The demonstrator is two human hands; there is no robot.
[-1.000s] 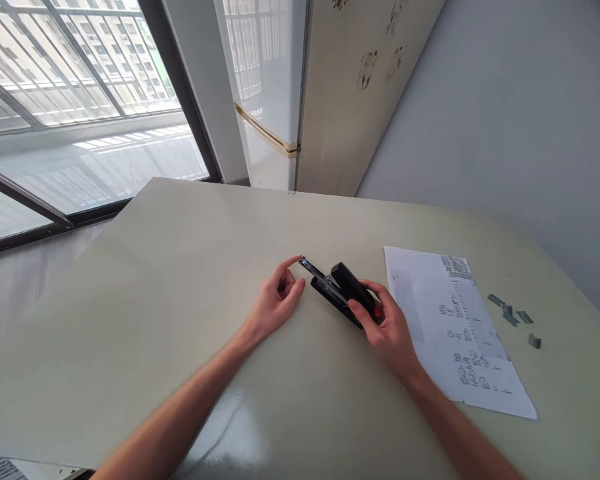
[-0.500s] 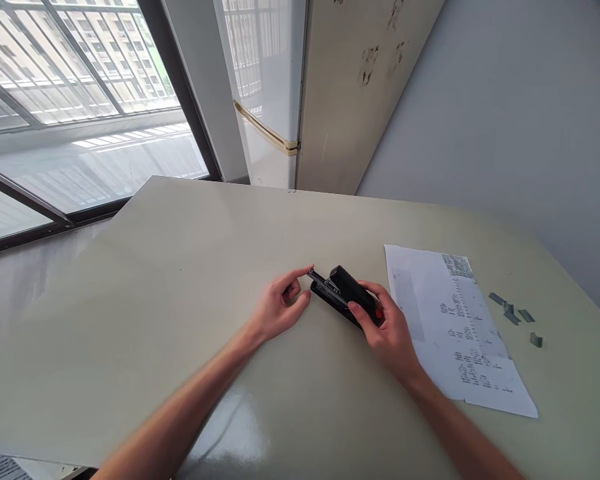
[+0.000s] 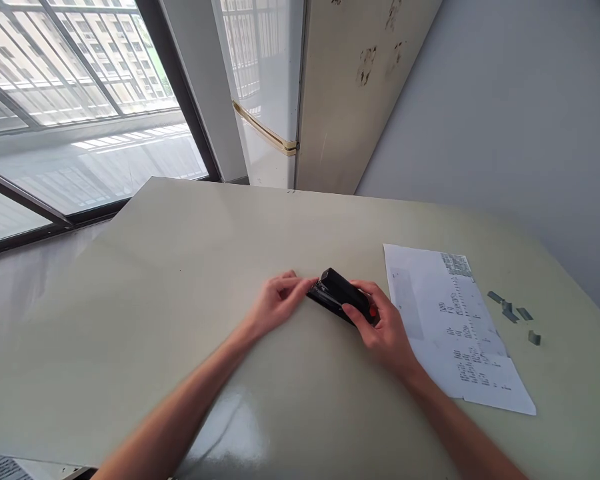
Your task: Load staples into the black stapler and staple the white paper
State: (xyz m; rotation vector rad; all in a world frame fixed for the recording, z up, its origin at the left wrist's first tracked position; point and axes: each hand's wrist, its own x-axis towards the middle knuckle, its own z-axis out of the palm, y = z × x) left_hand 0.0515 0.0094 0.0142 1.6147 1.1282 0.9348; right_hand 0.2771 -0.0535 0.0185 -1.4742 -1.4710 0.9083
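A black stapler (image 3: 341, 293) with a red part at its rear is held slanted over the middle of the table. My right hand (image 3: 387, 327) is closed around its rear half, thumb on the near side and fingers on the far side. At the front tip, my left hand (image 3: 276, 303) has its thumb and bent fingers drawn together, touching the stapler's nose. The fingertips cover that end, so the staple tray's tip is hidden. Right of my right hand lies a printed paper sheet (image 3: 430, 293).
Several grey staple strips (image 3: 510, 312) lie beyond the sheet on the right of the pale table (image 3: 130, 300). Behind the table's far edge stands a white refrigerator (image 3: 270, 153). Windows (image 3: 90, 153) are at the left, a wall (image 3: 505, 120) at the right.
The staple tray that stuck out of the stapler's front has slid back in. My left thumb now presses at the nose, and the stapler's top has shifted slightly left and lower.
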